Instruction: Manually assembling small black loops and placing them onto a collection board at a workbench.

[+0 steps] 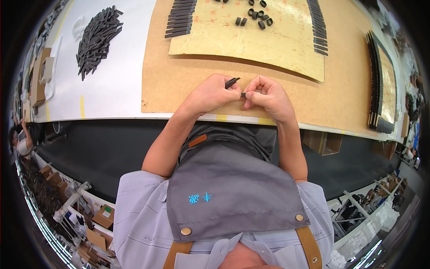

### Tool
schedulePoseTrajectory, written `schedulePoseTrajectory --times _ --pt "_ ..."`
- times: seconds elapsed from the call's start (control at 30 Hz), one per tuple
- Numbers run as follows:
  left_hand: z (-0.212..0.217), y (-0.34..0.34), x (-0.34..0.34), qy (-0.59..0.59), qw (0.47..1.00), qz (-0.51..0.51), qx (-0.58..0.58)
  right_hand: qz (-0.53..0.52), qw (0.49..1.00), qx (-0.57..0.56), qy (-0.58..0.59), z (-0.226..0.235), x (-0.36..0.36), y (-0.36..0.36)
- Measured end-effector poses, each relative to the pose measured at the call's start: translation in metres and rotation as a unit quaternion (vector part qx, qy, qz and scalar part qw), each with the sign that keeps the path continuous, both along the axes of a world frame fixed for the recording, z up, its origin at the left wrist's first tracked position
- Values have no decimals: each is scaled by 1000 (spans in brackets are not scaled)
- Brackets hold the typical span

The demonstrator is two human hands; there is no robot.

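Observation:
Both my hands are close together over the brown sheet, near the front edge of the table. My left hand (214, 93) is closed around some short dark strips (232, 82), whose ends stick out past the fingers. Between the two hands shows the small end of a dark strip (243, 95), pinched by my left thumb and finger and by my right hand (268, 96). The rest of that piece is hidden by my fingers. Farther off, a yellow board (242, 42) carries several small black rings (255, 15).
Dark strips (181, 18) line the board's left side, and more strips (319, 31) line its right. At the left a heap of dark strips (98, 40) lies on the white tabletop (121, 85). A second board with black strips (372, 80) stands far right. An open cardboard box (323, 142) sits below the table.

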State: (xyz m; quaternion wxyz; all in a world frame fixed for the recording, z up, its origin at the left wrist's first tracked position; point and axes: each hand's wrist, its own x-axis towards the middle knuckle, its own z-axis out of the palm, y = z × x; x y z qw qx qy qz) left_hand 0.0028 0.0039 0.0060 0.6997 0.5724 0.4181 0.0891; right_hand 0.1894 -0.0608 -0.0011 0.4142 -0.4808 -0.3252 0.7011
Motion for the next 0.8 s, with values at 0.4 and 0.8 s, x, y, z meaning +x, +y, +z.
schedulePoseTrajectory --times 0.4,0.8 --pt "-1 0 0 -1 1000 0 -4 2 1000 3 -9 -1 -1 0" --pt "-5 -11 -4 -60 996 -11 70 -1 1000 20 4 -3 -4 -4"
